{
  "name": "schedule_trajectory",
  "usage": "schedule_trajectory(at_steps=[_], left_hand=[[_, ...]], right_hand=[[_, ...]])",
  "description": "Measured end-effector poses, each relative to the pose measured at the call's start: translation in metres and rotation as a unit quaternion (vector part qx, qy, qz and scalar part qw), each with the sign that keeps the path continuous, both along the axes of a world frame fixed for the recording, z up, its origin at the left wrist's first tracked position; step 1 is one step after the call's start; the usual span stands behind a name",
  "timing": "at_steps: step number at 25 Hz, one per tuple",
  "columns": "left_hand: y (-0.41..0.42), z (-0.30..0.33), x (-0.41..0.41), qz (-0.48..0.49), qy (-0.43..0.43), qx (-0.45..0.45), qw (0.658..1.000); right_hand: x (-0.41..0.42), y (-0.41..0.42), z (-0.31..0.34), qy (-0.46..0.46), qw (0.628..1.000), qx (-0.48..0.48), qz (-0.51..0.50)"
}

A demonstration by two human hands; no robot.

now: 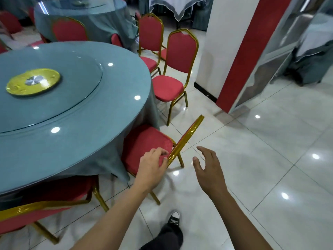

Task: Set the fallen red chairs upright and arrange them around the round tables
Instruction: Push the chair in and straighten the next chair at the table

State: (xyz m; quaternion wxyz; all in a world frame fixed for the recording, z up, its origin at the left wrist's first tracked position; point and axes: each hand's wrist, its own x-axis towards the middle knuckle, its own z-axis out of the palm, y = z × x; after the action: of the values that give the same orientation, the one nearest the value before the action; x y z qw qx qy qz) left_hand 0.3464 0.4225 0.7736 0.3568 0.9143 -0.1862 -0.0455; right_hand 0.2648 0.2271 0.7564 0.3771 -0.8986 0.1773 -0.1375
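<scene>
Big round table (75, 123) w/ blue cloth fills the left. White tile floor (261, 168) is wide open on the right. Red chair (144, 143) stands upright, seat tucked at table edge. Left hand (153, 165) curls on its gold back rail (187, 138). Right hand (207, 168) spread, holding nothing.

- Nearest chair (146, 141), lower centre: red seat, glossy gold frame.
- Chair (173, 69) at upper centre: red pad, gold frame.
- Round table (75, 138), left: plain blue-grey cloth.
- Turntable hub (33, 82), left: yellow-gold ring, silver middle.
- Floor (270, 159), right: glossy pale grey tiles, dark joints.
- Pillar (225, 51), upper right: white with a red band.
- Shoe (173, 218), bottom centre: black with white.
</scene>
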Motion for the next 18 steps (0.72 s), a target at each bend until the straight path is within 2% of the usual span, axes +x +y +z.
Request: schedule_trajectory(at_steps=[4, 8, 13, 18], left_hand=[[-0.055, -0.022, 0.030, 0.013, 0.034, 0.006, 0.999], [-0.089, -0.044, 0.060, 0.072, 0.073, -0.006, 0.995], [-0.117, -0.060, 0.064, 0.113, 0.117, 0.008, 0.987], [-0.128, -0.084, 0.057, 0.185, 0.157, 0.086, 0.966]], right_hand=[[0.035, -0.056, -0.009, 0.026, 1.000, -0.001, 0.009], [0.082, -0.098, -0.018, 0.044, 0.997, -0.017, 0.055], [0.131, -0.135, -0.031, 0.074, 0.992, -0.015, 0.102], [0.183, -0.156, -0.055, 0.115, 0.977, -0.050, 0.172]])
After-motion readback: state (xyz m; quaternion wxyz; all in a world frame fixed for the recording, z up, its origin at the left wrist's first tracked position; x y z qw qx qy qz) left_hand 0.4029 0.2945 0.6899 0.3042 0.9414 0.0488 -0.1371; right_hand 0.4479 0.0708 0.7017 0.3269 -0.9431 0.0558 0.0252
